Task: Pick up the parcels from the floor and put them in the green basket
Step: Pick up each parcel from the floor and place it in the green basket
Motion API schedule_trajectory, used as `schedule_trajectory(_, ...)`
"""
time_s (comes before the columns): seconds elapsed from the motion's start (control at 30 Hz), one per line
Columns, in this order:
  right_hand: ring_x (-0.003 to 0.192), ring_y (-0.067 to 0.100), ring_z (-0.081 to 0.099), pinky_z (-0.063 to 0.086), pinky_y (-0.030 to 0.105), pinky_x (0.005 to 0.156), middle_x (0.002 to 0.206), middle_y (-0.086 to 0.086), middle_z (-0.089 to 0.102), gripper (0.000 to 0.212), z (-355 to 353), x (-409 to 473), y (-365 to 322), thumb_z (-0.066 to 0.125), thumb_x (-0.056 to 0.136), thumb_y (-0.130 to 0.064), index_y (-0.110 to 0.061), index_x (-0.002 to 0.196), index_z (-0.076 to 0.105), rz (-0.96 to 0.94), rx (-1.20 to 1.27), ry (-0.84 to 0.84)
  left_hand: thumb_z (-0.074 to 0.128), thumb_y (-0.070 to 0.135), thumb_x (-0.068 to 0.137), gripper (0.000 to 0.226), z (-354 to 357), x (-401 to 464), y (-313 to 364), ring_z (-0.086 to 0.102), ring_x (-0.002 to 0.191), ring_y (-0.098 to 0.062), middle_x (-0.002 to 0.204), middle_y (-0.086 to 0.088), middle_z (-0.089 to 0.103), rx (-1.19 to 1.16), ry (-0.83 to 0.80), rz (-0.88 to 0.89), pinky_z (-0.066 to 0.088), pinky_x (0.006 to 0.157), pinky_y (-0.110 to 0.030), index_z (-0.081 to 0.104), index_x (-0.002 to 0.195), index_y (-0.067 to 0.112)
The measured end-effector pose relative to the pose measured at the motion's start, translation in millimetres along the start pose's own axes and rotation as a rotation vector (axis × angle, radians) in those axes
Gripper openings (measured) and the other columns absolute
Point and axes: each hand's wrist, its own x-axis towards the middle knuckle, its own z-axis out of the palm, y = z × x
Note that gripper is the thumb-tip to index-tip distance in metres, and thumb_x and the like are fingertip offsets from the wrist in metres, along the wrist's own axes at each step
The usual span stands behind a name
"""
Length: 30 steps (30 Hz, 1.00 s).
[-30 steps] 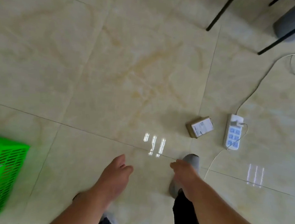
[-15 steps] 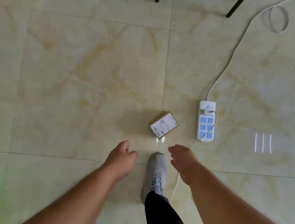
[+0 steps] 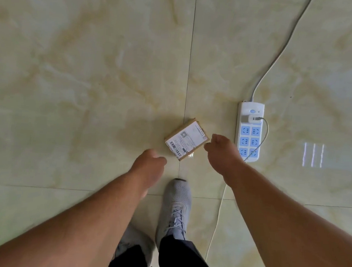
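Small brown cardboard parcel flat on the floor, turned at an angle, white shipping label with barcode facing up, lying just right of a tile seam. Right hand just beside its right edge, fingers loosely bent and spread toward the box, gripping nothing; whether a fingertip touches the cardboard, cannot tell. Left hand near the parcel's lower-left corner, apart from it, fingers relaxed and slightly curled, also empty. Both forearms bare, reaching in from the lower frame. Below the parcel, a grey knit sneaker pointing toward it, dark trouser leg above the laces. Right of the right hand, a white power strip with blue sockets, partly hidden behind the wrist, a white charger plugged in near its top, grey cord running off to the upper right. Thin white cable trailing down past the shoe.
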Motion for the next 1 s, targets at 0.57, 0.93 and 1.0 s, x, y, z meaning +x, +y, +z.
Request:
schedule_trajectory(0.57,0.079,0.018,0.057,0.042,0.026,0.056,0.099,0.005,0.065,0.042,29.4,77.6,-6.8,0.042,0.088,-0.012,-0.016,0.123,0.064,-0.053,-0.372,-0.130,0.049,0.003,0.088,0.041,45.4,55.9,-5.1,0.066,0.108,-0.014,0.114,0.004,0.074,-0.359,-0.123,0.027,0.049,0.089,-0.029,0.067,0.119,0.021)
schedule_trajectory(0.93,0.069,0.014,0.057,0.043,0.024,0.054,0.092,0.000,0.069,0.043,71.7,-119.0,-93.7,0.046,0.085,-0.010,-0.028,0.118,0.067,-0.121,-0.389,-0.322,0.046,0.009,0.086,0.048,-103.3,-98.9,-45.0,0.062,0.112,-0.015,0.122,0.004,0.070,-0.459,0.033,0.055,0.045,0.081,-0.026,0.063,0.127,0.026)
schedule_trajectory(1.0,0.068,0.014,0.055,0.040,0.025,0.056,0.093,0.000,0.069,0.045,91.7,-155.4,-115.7,0.046,0.084,-0.010,-0.024,0.122,0.067,-0.174,-0.436,-0.371,0.046,0.008,0.087,0.047,-134.7,-126.7,-62.7,0.062,0.112,-0.013,0.124,0.005,0.070,-0.517,0.093,0.058,0.045,0.081,-0.026,0.063,0.127,0.027)
